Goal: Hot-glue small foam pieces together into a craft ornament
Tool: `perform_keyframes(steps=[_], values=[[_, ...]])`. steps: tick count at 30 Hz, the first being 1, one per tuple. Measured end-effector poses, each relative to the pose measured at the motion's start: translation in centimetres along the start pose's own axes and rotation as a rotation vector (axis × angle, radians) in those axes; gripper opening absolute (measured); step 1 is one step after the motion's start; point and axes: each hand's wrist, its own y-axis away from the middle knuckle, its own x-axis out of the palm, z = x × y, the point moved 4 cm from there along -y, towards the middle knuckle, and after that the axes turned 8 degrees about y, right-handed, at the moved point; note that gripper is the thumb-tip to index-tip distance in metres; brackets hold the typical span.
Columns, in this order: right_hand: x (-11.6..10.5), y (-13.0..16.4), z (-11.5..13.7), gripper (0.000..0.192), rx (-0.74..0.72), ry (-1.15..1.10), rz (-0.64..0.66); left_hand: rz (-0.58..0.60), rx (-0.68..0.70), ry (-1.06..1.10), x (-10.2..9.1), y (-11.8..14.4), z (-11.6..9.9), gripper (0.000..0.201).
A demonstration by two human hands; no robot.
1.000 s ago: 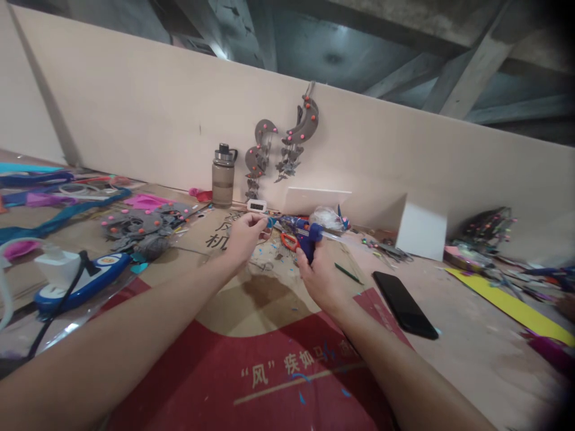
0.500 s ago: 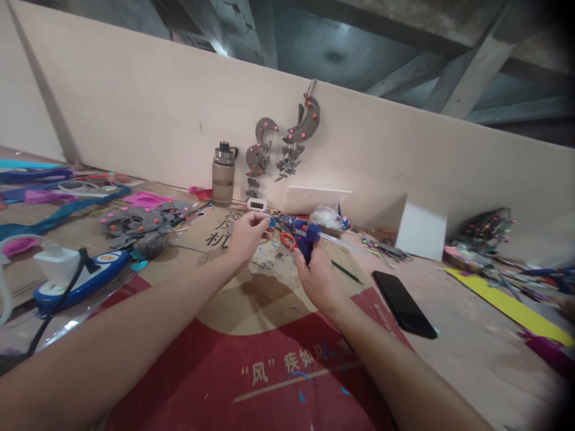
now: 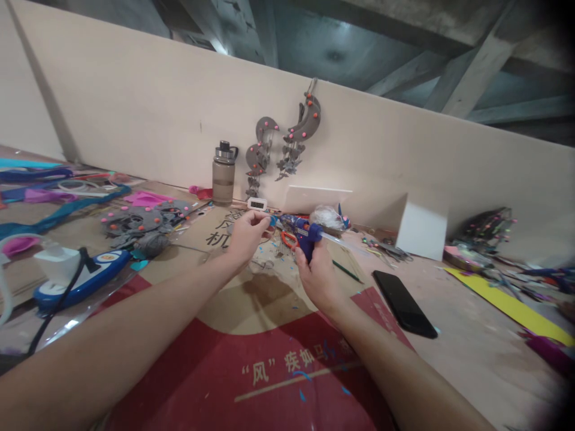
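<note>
Certainly, the left hand (image 3: 245, 239), pinching a blue piece (image 3: 272, 222) beside the glue gun (image 3: 307, 241) the right hand (image 3: 320, 277) grips, should not shake.

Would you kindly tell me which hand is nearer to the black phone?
Right: the right hand, around the blue glue gun, is left of the black phone, not touching it. The left hand is farther left.

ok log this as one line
left hand: pinching blue piece; right hand: gripping glue gun; gun to piece: close, contact unclear
</note>
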Motion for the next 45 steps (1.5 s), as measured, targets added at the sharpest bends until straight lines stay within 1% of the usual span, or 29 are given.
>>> perform_keyframes(steps=[12,19,25,31,37,41,45], values=[[0.1,0.2,0.3,0.036,-0.002,-0.015,0.018,-0.021,-0.021,0.022,0.2,0.0,0.1,0.017],[-0.1,0.1,0.3,0.036,-0.019,-0.009,-0.021,-0.017,-0.007,0.022,0.1,0.0,0.0,0.017],[-0.2,0.0,0.2,0.036,0.003,-0.005,-0.015,-0.006,0.005,0.032,0.1,0.0,-0.1,0.016],[-0.1,0.0,0.1,0.037,-0.013,-0.012,-0.040,-0.016,-0.002,0.041,0.2,0.2,-0.3,0.017],[-0.2,0.0,0.1,0.041,0.011,0.000,-0.031,-0.024,-0.026,0.056,0.1,0.1,-0.2,0.017],[0.0,0.0,-0.3,0.040,0.019,0.000,-0.022,-0.022,-0.031,0.103,0.1,0.0,-0.1,0.018],[0.3,0.0,-1.1,0.034,0.009,-0.028,-0.021,-0.063,-0.075,0.174,0.0,-0.1,0.0,0.019]])
